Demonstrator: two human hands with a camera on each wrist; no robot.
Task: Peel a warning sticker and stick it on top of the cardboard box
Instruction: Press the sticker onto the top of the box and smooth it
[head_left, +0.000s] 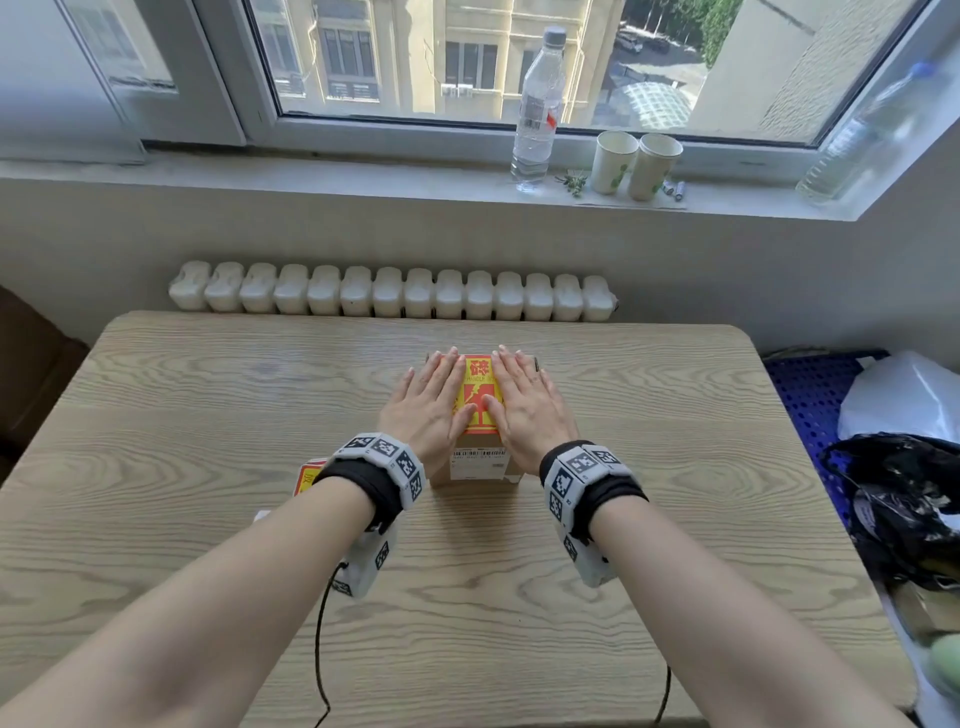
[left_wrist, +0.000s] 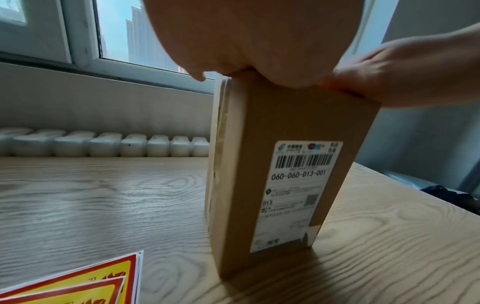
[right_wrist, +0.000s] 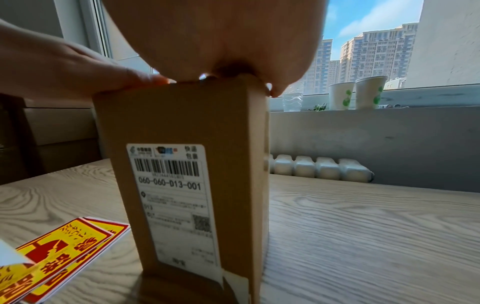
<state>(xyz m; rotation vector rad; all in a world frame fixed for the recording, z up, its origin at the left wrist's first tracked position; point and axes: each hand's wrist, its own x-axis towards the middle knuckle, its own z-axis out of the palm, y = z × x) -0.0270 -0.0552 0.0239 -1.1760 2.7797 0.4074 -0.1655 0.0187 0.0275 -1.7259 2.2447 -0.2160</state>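
Flat on top of the box (head_left: 475, 460), both hands press a red-and-yellow sticker (head_left: 479, 387) against the cardboard. Left hand (head_left: 428, 402) and right hand (head_left: 524, 402) lie palm down side by side, fingers straight and close together, pointing away from the person; the sticker shows in the gap between them, with each thumb laid across its near part. Neither hand grips anything. The box stands upright on the wooden table (head_left: 208, 415), near its middle, a white shipping label (left_wrist: 296, 193) with a barcode on the side facing the person. From the left wrist camera the heel of the left hand (left_wrist: 249, 41) bears on the box's top edge, the right hand (left_wrist: 405, 74) just beside it. Left of the box and nearer the person, a small stack of spare stickers (right_wrist: 59, 255) lies on the table, partly hidden under the left wrist in the head view. Beyond the box, a bottle (head_left: 537, 109) and two paper cups (head_left: 636, 163) stand on the windowsill above a white radiator (head_left: 389, 293).
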